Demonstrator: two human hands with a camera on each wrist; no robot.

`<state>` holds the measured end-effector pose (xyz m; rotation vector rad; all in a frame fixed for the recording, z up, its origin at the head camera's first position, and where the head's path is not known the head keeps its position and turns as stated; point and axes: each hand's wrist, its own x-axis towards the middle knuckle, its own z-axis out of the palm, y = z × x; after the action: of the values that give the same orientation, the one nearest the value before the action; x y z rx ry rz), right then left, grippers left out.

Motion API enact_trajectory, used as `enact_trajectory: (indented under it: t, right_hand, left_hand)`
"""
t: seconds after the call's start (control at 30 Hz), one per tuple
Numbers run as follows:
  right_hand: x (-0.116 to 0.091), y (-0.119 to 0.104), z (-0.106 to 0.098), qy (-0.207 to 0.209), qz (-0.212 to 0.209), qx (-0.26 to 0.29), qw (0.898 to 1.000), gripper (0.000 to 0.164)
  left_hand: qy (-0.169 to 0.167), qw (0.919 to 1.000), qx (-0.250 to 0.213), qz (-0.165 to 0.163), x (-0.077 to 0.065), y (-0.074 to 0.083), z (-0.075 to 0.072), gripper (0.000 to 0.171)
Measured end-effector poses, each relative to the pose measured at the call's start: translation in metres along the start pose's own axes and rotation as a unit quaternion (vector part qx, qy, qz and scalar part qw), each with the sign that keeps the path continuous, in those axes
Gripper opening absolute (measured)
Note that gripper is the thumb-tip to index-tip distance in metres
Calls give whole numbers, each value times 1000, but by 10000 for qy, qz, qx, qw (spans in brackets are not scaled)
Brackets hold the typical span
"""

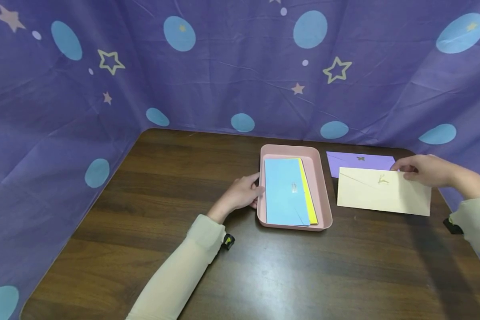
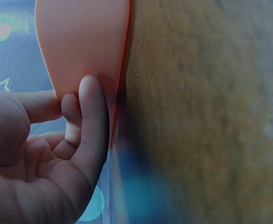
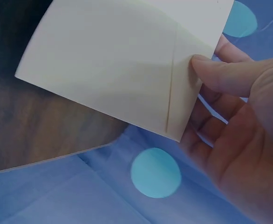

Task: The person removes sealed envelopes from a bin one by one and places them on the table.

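My right hand [image 1: 430, 170] pinches a cream envelope [image 1: 368, 189] with a gold deer mark by its upper edge. The right wrist view shows the thumb [image 3: 220, 72] on one face of the envelope [image 3: 104, 60] and the other fingers behind it. Partly covered by it in the head view is a purple envelope [image 1: 344, 160] with a gold butterfly mark. My left hand [image 1: 240, 194] grips the left side of a pink tray [image 1: 324, 209], thumb over the rim and fingers against the outer wall [image 2: 83, 42]. A light blue envelope [image 1: 284, 200] lies in the tray over a yellow one [image 1: 309, 195].
The tray and purple envelope lie on a dark brown wooden table [image 1: 144, 186], near its far edge. Behind and beside the table hangs a purple curtain [image 1: 224, 75] with stars and blue spots.
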<state>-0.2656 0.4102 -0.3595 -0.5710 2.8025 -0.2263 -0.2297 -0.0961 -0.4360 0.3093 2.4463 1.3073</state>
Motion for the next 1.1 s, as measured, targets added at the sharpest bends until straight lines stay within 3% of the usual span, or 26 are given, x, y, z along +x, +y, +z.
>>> enact_trajectory:
  t: [0.17,0.5,0.9,1.1]
  right_hand:
    - [4,2,12,131,5,-69,9999,28]
    - [11,9,29,755,-368,-145,9964,23]
    - [19,19,45,964,-607,-224,9932,28]
    - [23,18,50,813,-492,-108,9954,27]
  left_hand:
    - [9,10000,8,39,0,0,1,61]
    - [12,9999,138,49,0,0,0,62]
    - [8,10000,24,-4,-1,1,-1,62]
    - [-7,10000,-3,0,0,0,-1,61]
